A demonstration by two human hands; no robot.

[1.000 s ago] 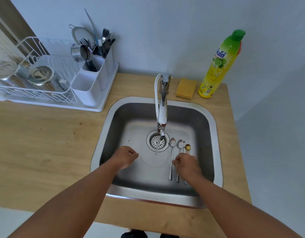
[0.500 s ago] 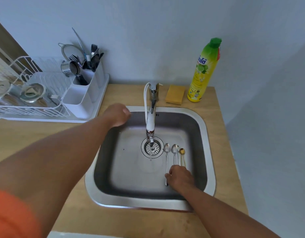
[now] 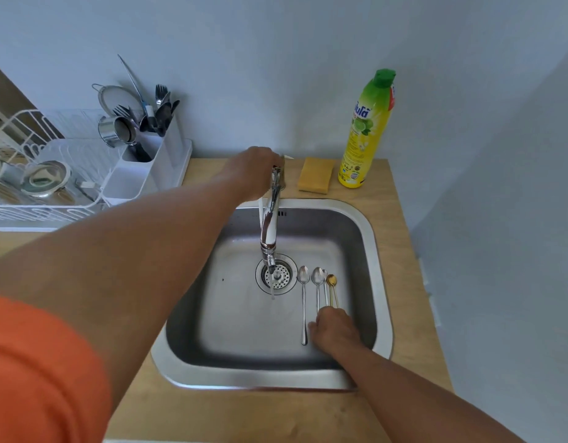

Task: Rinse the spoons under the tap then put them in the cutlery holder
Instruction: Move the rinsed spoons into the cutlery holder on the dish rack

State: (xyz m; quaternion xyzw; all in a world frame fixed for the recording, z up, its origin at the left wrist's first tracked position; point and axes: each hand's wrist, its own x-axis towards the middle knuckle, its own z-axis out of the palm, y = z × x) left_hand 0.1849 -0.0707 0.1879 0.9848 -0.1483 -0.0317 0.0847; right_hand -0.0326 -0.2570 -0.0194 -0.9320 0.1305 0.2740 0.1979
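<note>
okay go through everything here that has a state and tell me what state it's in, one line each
Tap: running, thin stream.
Left hand: at the tap's base; grip hidden.
Right hand: down on the spoon handles; grip unclear.
Spoons: lying flat in the sink, beside the drain.
Cutlery holder: upright, holds utensils.
Dish soap bottle: upright, capped.
Sponge: flat on the counter.

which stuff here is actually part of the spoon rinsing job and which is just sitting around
Part of the job: spoons in the sink, tap, cutlery holder, left hand at the tap's base, right hand on the spoon handles.

Just lying about: sponge, dish soap bottle, dish rack with its metal cups.
</note>
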